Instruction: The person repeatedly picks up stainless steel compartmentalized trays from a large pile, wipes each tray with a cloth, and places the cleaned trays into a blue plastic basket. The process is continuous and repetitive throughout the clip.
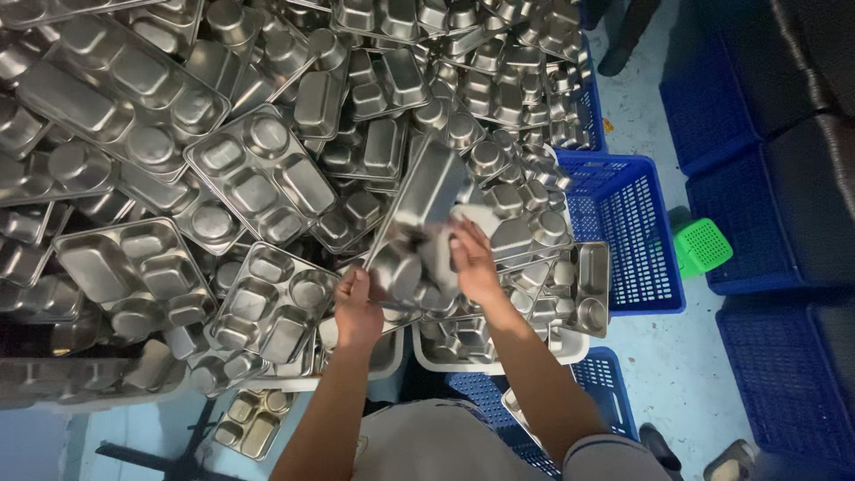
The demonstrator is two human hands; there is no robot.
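Between two hands (419, 276), one tray (419, 218)

I see shiny silver-grey trays (258, 169) heaped across the frame. At right, the crates (637, 232) are blue with a grid pattern, beside a bright green basket (704, 245).

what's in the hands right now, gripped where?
Left hand grips a steel compartment tray at its near lower edge, tilted up over the pile. Right hand presses a whitish cloth against it.
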